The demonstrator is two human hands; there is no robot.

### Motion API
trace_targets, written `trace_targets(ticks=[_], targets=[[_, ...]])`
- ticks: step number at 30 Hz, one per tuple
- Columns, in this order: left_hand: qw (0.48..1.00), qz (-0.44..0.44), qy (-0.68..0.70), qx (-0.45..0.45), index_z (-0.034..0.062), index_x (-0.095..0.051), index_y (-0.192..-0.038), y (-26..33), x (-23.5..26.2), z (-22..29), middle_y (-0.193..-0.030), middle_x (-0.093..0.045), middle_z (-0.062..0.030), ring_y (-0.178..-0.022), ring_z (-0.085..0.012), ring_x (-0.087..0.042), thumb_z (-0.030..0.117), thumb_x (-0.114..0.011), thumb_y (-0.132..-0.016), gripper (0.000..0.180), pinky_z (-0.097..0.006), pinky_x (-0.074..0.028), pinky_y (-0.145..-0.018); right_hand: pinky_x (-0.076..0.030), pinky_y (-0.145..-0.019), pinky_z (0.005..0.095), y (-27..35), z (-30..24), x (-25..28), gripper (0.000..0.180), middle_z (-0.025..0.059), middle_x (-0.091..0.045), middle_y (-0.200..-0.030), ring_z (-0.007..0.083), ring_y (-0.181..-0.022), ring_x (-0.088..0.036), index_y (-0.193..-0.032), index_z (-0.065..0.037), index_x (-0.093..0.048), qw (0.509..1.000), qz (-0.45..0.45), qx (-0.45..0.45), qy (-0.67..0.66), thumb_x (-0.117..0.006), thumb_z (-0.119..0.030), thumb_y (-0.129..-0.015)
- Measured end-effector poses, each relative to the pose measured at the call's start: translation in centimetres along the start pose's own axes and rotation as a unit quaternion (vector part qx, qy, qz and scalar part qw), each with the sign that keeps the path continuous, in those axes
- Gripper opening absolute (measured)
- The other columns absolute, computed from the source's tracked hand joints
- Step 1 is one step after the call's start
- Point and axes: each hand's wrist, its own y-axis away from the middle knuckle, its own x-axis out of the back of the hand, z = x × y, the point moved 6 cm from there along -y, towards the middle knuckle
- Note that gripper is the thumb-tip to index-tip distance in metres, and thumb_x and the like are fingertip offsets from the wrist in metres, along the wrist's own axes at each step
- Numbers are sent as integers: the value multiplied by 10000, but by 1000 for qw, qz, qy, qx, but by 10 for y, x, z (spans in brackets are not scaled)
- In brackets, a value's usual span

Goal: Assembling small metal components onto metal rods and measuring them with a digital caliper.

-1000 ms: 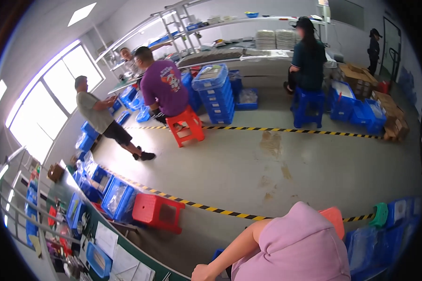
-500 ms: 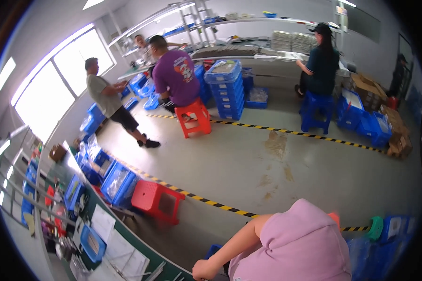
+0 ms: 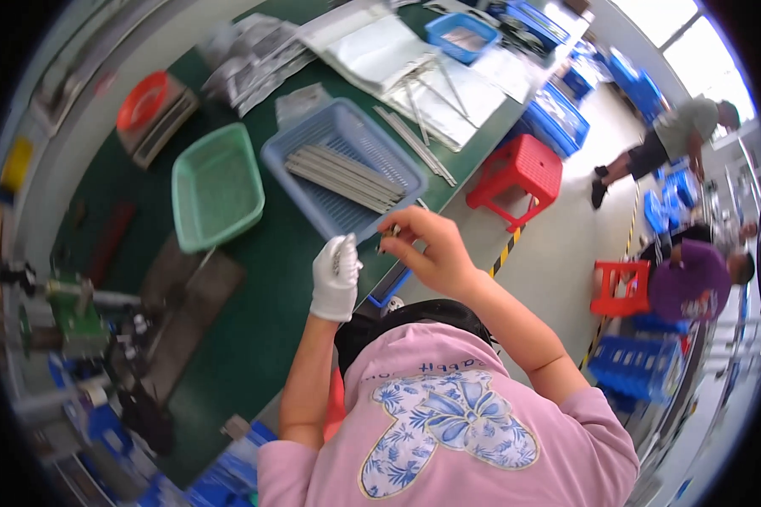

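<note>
The right hand's (image 3: 435,251) fingers (image 3: 407,221) pinch a small piece (image 3: 394,230); the left hand's (image 3: 336,280) curl, contents unclear, basket (image 3: 359,139) at its twelve o'clock.

The green table (image 3: 249,329) bears a blue basket (image 3: 359,138), with loose rods (image 3: 414,144) beside it to the right. To its left stand a green tub (image 3: 216,182) and a scale (image 3: 166,128). A grey bag (image 3: 258,61) and papers (image 3: 359,51) lie beyond; a dark plate (image 3: 196,317) lies nearer.

Bright window (image 3: 703,52), edges bent dark
</note>
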Motion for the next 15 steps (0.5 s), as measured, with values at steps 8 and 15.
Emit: trace_targets(ticks=[8,15], targets=[[994,-18,-88,-69,12,-516,-816,4,3,2,-667,-516,-166,-615,-360,-516,184,-497,-855,177,-376,-396,-538,-487,-648,257,-19,-8,-48,187,96,-599,-829,154,-715,-599,-951,10,-566,994,-69,73,31,-597,18,-767],[996,-38,-79,-32,4,-526,-858,5,-4,8,-741,-553,-184,-683,-368,-538,178,-478,-860,181,-390,-414,-577,-478,-620,246,-22,-10,-44,176,88,-586,-780,146,-673,-581,-928,12,-572,994,-65,72,57,-602,23,-754]])
